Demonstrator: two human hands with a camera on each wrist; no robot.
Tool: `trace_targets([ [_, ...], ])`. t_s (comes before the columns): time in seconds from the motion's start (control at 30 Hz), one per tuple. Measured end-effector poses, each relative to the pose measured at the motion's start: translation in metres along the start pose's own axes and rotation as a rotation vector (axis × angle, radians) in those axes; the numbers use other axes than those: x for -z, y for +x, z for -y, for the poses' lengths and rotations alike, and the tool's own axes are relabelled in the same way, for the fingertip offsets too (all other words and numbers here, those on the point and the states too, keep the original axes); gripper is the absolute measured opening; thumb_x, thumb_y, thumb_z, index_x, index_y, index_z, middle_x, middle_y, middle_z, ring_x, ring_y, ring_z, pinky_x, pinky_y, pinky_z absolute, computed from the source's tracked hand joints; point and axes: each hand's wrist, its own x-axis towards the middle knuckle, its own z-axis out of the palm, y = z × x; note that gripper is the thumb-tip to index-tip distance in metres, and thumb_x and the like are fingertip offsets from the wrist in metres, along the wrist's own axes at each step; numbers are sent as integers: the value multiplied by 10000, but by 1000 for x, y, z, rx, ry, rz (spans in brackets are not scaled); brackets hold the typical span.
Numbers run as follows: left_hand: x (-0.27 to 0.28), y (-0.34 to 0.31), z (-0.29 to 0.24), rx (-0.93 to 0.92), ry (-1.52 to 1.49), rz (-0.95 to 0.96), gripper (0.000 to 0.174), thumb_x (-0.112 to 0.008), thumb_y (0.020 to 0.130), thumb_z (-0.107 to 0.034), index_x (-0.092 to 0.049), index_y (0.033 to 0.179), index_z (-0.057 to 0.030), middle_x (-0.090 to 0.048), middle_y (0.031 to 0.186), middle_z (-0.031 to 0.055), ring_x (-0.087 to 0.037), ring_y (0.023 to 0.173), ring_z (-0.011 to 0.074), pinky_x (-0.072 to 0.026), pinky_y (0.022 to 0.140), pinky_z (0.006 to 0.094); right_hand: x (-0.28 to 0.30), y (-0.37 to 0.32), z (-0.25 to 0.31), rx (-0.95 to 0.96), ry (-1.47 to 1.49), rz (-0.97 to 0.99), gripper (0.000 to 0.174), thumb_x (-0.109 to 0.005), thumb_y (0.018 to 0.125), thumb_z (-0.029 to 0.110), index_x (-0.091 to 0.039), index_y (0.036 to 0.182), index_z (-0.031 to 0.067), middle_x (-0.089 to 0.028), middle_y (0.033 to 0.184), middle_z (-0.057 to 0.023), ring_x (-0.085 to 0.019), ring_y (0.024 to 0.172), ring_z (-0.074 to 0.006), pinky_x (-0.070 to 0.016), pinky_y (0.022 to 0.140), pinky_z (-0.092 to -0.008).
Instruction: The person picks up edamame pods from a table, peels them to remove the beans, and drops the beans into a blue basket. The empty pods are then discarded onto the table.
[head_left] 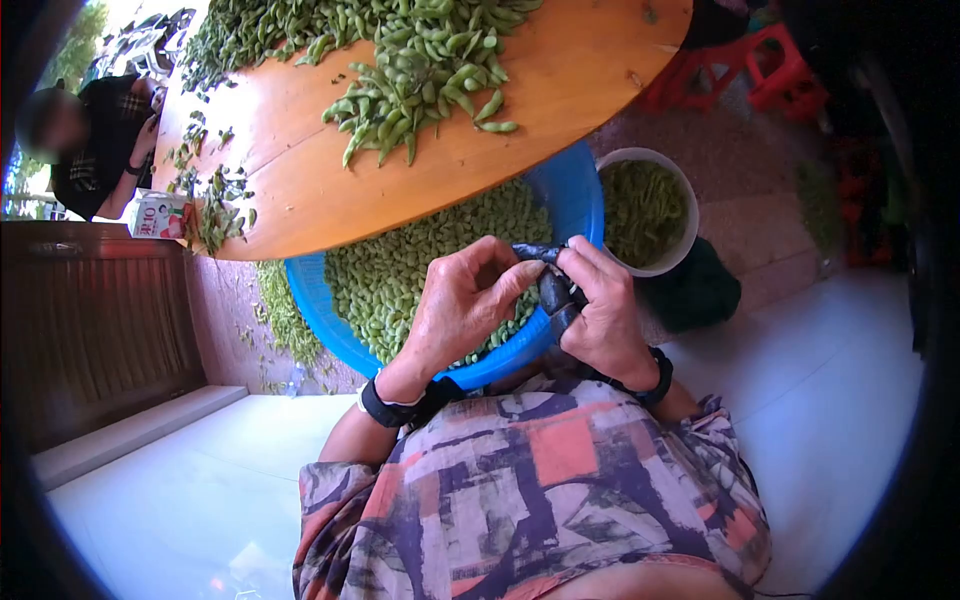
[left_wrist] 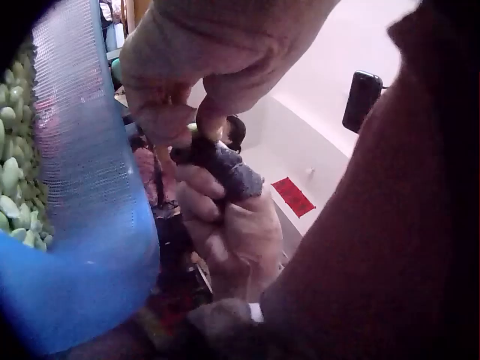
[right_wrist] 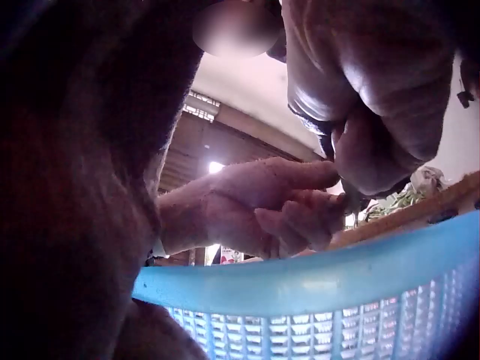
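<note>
Over the blue basket [head_left: 305, 290], my two hands meet at the fingertips. My left hand [head_left: 465, 300] has its thumb and forefinger pinched together at the right hand's fingertips. Black coverings [head_left: 552, 292] wrap the thumb and forefinger of my right hand [head_left: 605, 318], whose fingers are curled in. A small green bit of a soybean pod [left_wrist: 196, 129] shows between the fingertips in the left wrist view; the fingers hide most of it. Below the hands, shelled green soybeans [head_left: 400, 270] fill the basket.
A heap of soybean pods [head_left: 420, 80] lies on the wooden table [head_left: 290, 190] ahead. Right of the basket stands a white bucket [head_left: 690, 215] of empty-looking pods. Green scraps [head_left: 285, 310] lie on the floor at left. Another person [head_left: 100, 140] sits beyond a drink carton [head_left: 160, 215]; red stools [head_left: 785, 75] stand behind.
</note>
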Motion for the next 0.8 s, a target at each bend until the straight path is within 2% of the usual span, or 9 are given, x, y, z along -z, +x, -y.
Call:
trace_targets([
  [0.1,6,1,-5,6,54,59,157,-655,937,-141,-598,857,-19,-553,623,-28,-480,534,24,-366,466,202,5,3,-1,-30,37,12,257,-576,708,-65,-586,962,-25,-507,837,-176,-570,760,-385,-468,639,-398],
  [0.23,6,5,2,-170,237,58,115,-663,888,-81,-589,845,-4,-580,639,2,-512,553,47,-411,501,217,-3,2,2,-12,22,-9,252,-577,697,-76,-562,943,-27,-495,844,-171,-557,733,-376,-457,637,-402],
  [0.3,-1,9,0,-375,429,-107,89,-640,811,-25,-585,857,28,-580,668,103,-569,570,161,-445,523,308,-8,-1,1,30,-38,-82,236,-581,691,-75,-552,921,-30,-487,838,-166,-545,707,-361,-444,632,-396],
  [0.33,-3,8,-8,-312,464,-94,113,-592,770,33,-597,883,36,-592,724,164,-609,627,279,-476,564,367,-8,0,-2,58,-85,-82,269,-571,677,-89,-542,935,-22,-473,862,-176,-543,740,-384,-452,640,-421],
  [0.43,-1,20,-4,-519,577,-33,191,-595,774,31,-612,963,51,-650,759,165,-673,735,281,-535,669,340,6,3,-16,19,-172,-72,297,-559,639,-103,-520,920,-14,-448,871,-174,-526,788,-386,-441,669,-445],
  [0.47,7,19,-13,-435,586,78,223,-579,791,37,-649,1002,37,-668,844,195,-676,837,345,-547,754,373,18,5,-25,19,-298,-140,276,-562,644,-97,-520,903,-10,-451,870,-165,-528,778,-359,-430,653,-439],
  [0.53,25,28,-27,-501,682,90,219,-571,797,43,-666,993,23,-669,870,191,-677,829,337,-547,746,371,45,7,-41,-105,-496,-273,244,-527,685,-119,-543,901,-7,-465,821,-162,-530,748,-350,-423,647,-446],
  [0.6,35,45,-44,-584,783,1,226,-564,803,51,-693,981,0,-670,918,179,-676,823,329,-543,739,373,75,0,-65,-234,-657,-257,226,-514,718,-117,-546,922,-23,-539,866,-212,-569,817,-413,-458,703,-484],
  [0.8,48,109,-52,-738,958,-208,218,-581,790,39,-693,970,-9,-648,907,151,-652,821,333,-520,726,396,88,-5,-63,-369,-579,-255,435,-489,687,-99,-584,1107,-36,-630,958,-290,-608,929,-460,-478,807,-483],
])
